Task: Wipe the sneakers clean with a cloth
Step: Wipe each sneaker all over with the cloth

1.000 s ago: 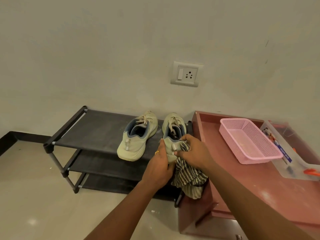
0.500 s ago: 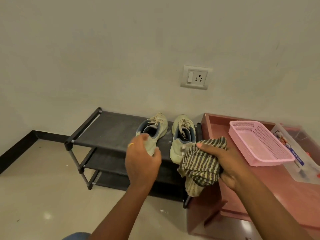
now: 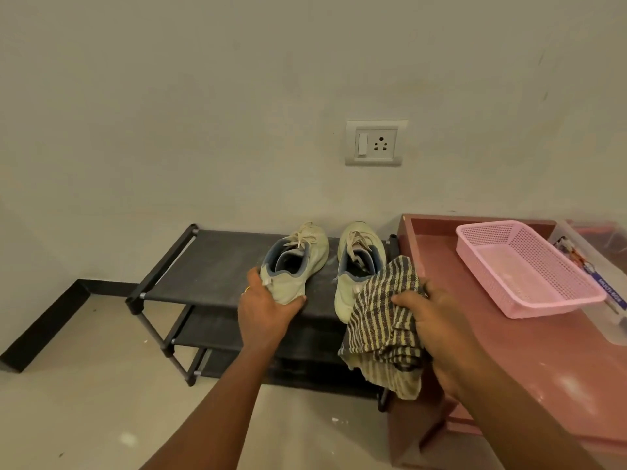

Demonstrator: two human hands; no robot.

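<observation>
Striped cloth (image 3: 383, 320) hangs bunched, gripped by the right hand (image 3: 437, 320) at the front right corner of the rack (image 3: 210, 266), while the left hand (image 3: 268, 307) clasps the heel of the left sneaker (image 3: 295, 266) at the front edge, apparently steadying it for wiping

The left hand (image 3: 268, 310) covers the heel of the left sneaker (image 3: 298, 262) that it grips. The striped cloth (image 3: 386, 320) hides the near right side of the right sneaker (image 3: 356, 262), and the fingers of the right hand (image 3: 437, 327) holding it lie out of sight beneath it. Cloth and forearms screen parts of the shoe rack's (image 3: 210, 266) lower shelves. The clear box (image 3: 600, 276) at far right is cut by the frame edge, its label mostly too small to read.
</observation>
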